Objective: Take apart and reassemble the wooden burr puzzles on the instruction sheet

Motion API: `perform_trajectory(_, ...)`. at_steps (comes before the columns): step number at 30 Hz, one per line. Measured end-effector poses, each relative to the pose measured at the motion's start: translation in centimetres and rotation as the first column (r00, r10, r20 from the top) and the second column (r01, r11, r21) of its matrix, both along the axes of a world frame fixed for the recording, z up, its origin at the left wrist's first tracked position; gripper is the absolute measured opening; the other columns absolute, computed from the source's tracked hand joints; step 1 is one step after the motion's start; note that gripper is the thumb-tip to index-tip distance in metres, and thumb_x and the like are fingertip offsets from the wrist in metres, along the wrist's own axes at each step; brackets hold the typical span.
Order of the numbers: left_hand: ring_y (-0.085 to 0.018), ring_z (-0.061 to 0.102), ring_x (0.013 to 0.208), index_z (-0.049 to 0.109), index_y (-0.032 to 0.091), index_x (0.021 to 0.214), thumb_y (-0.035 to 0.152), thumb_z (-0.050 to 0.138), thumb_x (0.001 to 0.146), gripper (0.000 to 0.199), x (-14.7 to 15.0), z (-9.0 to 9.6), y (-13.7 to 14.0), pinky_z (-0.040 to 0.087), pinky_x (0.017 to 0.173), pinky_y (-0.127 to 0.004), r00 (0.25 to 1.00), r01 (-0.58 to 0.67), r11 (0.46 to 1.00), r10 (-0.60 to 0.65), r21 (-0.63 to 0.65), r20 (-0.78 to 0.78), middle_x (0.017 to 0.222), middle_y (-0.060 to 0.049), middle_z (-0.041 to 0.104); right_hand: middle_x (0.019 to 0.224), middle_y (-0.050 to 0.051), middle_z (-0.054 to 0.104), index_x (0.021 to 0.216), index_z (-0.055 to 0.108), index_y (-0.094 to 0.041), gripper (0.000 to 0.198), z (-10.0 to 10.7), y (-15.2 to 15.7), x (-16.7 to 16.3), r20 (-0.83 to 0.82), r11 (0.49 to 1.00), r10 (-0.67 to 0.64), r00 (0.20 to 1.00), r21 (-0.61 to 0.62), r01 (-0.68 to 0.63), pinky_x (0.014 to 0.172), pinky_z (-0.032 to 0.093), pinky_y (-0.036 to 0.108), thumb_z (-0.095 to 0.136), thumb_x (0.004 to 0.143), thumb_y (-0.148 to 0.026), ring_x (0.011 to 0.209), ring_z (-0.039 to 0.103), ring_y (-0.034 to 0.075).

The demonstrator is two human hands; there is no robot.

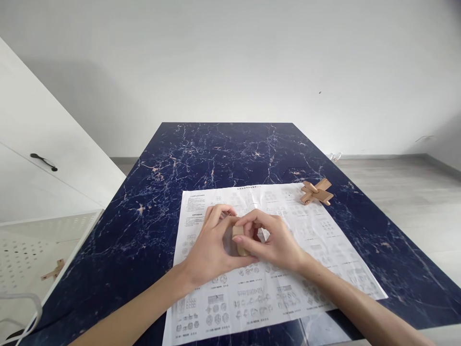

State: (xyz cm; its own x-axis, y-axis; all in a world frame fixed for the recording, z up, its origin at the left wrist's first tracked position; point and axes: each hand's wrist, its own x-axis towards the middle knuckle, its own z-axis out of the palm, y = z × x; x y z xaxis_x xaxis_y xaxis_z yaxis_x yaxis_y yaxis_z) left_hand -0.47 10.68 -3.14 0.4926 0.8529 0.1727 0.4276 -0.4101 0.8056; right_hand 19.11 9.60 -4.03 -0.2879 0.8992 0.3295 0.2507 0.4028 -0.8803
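Over the middle of a printed instruction sheet [212, 315], both hands meet around a small light wooden puzzle piece [238, 233]. My left hand [212, 245] curls about it from the left, its thumb and fingers closed at the piece's side. From the right, my right hand [268, 238] pinches the piece between thumb and fingertips. Much of the piece is hidden by the fingers, so its full shape does not show. At the sheet's upper right corner lies an interlocked wooden cross puzzle [317, 191], apart from both hands.
The dark blue marble-patterned table [223, 154] reaches toward a pale wall. A white cabinet [54, 129] with a black handle stands at left. Below the table's left edge, another wooden puzzle [54, 270] lies on a perforated white surface [21, 254]. A white cable or tube curves at lower left.
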Motion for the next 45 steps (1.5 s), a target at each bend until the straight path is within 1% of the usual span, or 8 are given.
perform_trajectory(6, -0.032, 0.054, 0.131, 0.069, 0.029, 0.119, 0.051, 0.097, 0.074, 0.058, -0.1, 0.3, 0.0, 0.053, 0.111, -0.055, 0.998, -0.039, 0.999, 0.039, 0.001, 0.048, 0.134, -0.006, 0.059, 0.075, -0.001, 0.067, 0.103, 0.066, -0.021, 0.019, 0.9, 0.1, 0.4, -0.076, 1.0, -0.012, 0.997, -0.024, 0.01, 0.053, 0.051, 0.023, 0.076, 0.097, -0.036, 0.061, 0.064, 0.013)
perform_trajectory(14, -0.031, 0.057, 0.129, 0.07, 0.03, 0.118, 0.05, 0.095, 0.077, 0.053, -0.1, 0.4, 0.0, 0.055, 0.109, -0.052, 0.998, -0.031, 0.999, 0.029, 0.026, 0.055, 0.131, -0.005, 0.062, 0.086, 0.004, 0.078, 0.115, 0.077, -0.021, 0.023, 0.8, 0.3, 0.6, 0.0, 0.998, 0.053, 0.999, 0.042, -0.053, 0.061, 0.056, 0.027, 0.067, 0.104, -0.039, 0.069, 0.068, 0.016)
perform_trajectory(18, -0.031, 0.057, 0.128, 0.071, 0.031, 0.117, 0.049, 0.096, 0.076, 0.051, -0.1, 0.5, 0.0, 0.054, 0.109, -0.052, 0.998, -0.03, 0.999, 0.028, 0.035, 0.061, 0.13, -0.005, 0.063, 0.09, 0.005, 0.08, 0.12, 0.078, -0.022, 0.028, 0.8, 0.3, 0.6, 0.002, 0.994, 0.103, 0.995, 0.048, -0.103, 0.064, 0.056, 0.029, 0.062, 0.107, -0.04, 0.07, 0.067, 0.016)
perform_trajectory(23, -0.031, 0.059, 0.126, 0.071, 0.029, 0.115, 0.048, 0.096, 0.075, 0.051, -0.2, 0.5, 0.1, 0.055, 0.106, -0.051, 0.996, -0.052, 0.999, 0.051, 0.012, 0.069, 0.13, -0.005, 0.062, 0.08, 0.002, 0.073, 0.117, 0.076, -0.02, 0.029, 1.1, 0.3, 0.7, -0.021, 0.992, 0.124, 0.992, -0.017, -0.125, 0.059, 0.052, 0.027, 0.057, 0.11, -0.041, 0.063, 0.061, 0.014)
perform_trajectory(30, -0.028, 0.064, 0.119, 0.067, 0.028, 0.116, 0.049, 0.095, 0.076, 0.053, -0.4, 0.7, 0.3, 0.055, 0.105, -0.049, 0.978, -0.121, 0.993, 0.121, -0.011, 0.172, 0.127, -0.005, 0.063, 0.083, -0.001, 0.065, 0.125, 0.069, -0.022, 0.034, 0.6, 0.6, 1.4, -0.16, 0.972, 0.146, 0.976, -0.161, -0.172, 0.046, 0.042, 0.021, 0.053, 0.112, -0.05, 0.048, 0.052, 0.007)
perform_trajectory(34, -0.027, 0.065, 0.116, 0.066, 0.028, 0.115, 0.049, 0.095, 0.077, 0.052, -0.4, 0.8, 0.4, 0.055, 0.103, -0.047, 0.972, -0.123, 0.992, 0.126, -0.028, 0.198, 0.126, -0.004, 0.064, 0.083, -0.002, 0.062, 0.127, 0.064, -0.023, 0.034, 0.5, 0.6, 1.3, -0.208, 0.963, 0.159, 0.965, -0.185, -0.198, 0.046, 0.041, 0.021, 0.051, 0.113, -0.051, 0.047, 0.052, 0.006)
perform_trajectory(39, -0.025, 0.064, 0.113, 0.068, 0.028, 0.116, 0.048, 0.097, 0.076, 0.053, -0.4, 0.6, 0.4, 0.055, 0.102, -0.045, 0.966, -0.123, 0.992, 0.127, -0.033, 0.225, 0.127, -0.004, 0.063, 0.078, -0.003, 0.057, 0.127, 0.061, -0.022, 0.035, 0.3, 0.5, 0.9, -0.272, 0.954, 0.159, 0.949, -0.205, -0.218, 0.048, 0.037, 0.023, 0.05, 0.113, -0.052, 0.052, 0.044, 0.008)
perform_trajectory(45, -0.023, 0.064, 0.106, 0.069, 0.029, 0.116, 0.045, 0.095, 0.078, 0.048, -0.5, 0.6, 0.6, 0.056, 0.096, -0.043, 0.951, -0.189, 0.982, 0.181, 0.006, 0.252, 0.124, -0.003, 0.065, 0.079, -0.003, 0.057, 0.131, 0.058, -0.024, 0.033, 0.1, 0.4, 0.9, -0.337, 0.926, 0.162, 0.928, -0.275, -0.261, 0.052, 0.043, 0.027, 0.048, 0.114, -0.051, 0.054, 0.05, 0.011)
